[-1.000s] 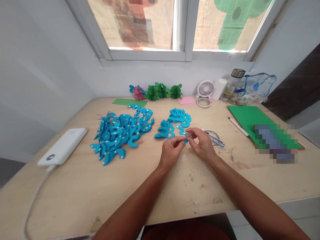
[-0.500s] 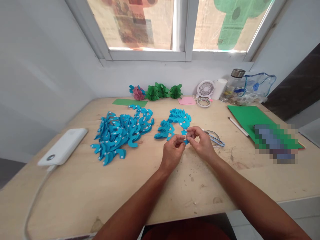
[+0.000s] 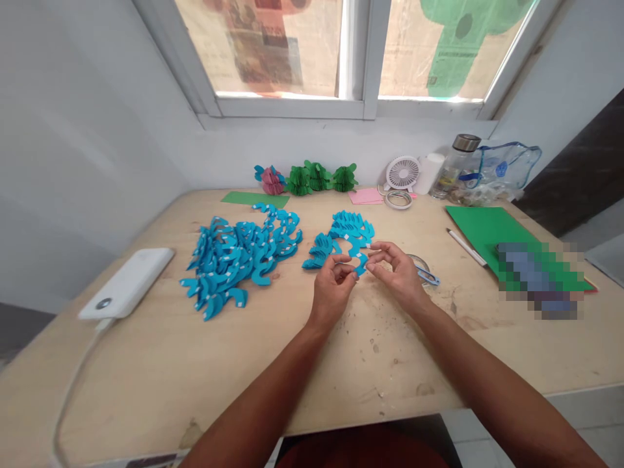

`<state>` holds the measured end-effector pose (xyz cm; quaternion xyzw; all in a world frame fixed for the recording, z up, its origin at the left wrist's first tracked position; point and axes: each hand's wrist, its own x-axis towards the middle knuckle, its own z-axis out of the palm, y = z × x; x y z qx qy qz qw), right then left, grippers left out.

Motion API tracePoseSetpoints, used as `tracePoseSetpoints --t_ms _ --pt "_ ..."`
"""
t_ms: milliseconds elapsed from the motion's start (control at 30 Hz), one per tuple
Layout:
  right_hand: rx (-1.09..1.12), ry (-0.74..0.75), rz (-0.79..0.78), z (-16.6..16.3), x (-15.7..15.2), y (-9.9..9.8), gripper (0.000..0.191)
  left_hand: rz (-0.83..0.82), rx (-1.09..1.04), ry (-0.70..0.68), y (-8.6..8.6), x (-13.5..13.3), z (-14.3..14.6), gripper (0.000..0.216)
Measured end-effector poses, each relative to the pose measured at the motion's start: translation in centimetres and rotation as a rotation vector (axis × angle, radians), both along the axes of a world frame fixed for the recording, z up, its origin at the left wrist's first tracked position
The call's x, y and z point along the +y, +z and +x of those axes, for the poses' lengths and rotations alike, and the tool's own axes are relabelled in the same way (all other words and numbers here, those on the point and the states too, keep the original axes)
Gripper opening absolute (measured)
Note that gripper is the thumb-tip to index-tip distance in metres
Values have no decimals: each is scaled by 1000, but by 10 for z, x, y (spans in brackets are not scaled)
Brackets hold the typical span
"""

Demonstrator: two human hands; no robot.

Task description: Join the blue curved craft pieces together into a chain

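A small curved blue paper piece [image 3: 361,265] with white bits on it stands between my two hands, above the table. My left hand [image 3: 334,286] pinches its lower left end between thumb and fingers. At its right edge, the thumb and index finger of my right hand [image 3: 397,276] are closed on the paper. Just beyond my hands lies a group of fanned blue paper pieces [image 3: 353,225], with some white squares on them. To the left is a large heap of similar blue paper pieces [image 3: 234,253].
A blue cutter [image 3: 429,275] and a tape roll [image 3: 418,262] lie right of my right hand. Green sheets [image 3: 480,227] and a pen [image 3: 465,246] are farther right. Paper figures [image 3: 318,177], a small fan [image 3: 402,173] and a bottle [image 3: 451,169] line the back; a power bank [image 3: 127,283] lies left.
My hands have drawn slightly apart, and more of the blue paper piece shows between them. The view has shifted a little.
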<state>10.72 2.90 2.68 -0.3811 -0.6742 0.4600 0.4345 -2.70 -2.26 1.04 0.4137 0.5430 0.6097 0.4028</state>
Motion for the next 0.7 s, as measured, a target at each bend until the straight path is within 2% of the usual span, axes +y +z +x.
tracePoseSetpoints --t_ms 167,300,467,700 --pt "20 52 -40 -3 -2 -3 31 5 30 -32 -2 0 2 30" --pt "8 -9 7 -4 -1 -8 29 -15 -37 -23 -3 0 4 28" --pt "26 -39 13 -3 2 -12 28 -118 -128 -68 1 1 5 16" --pt "39 -81 -32 -7 -3 -8 29 -133 -257 -26 2 1 5 19"
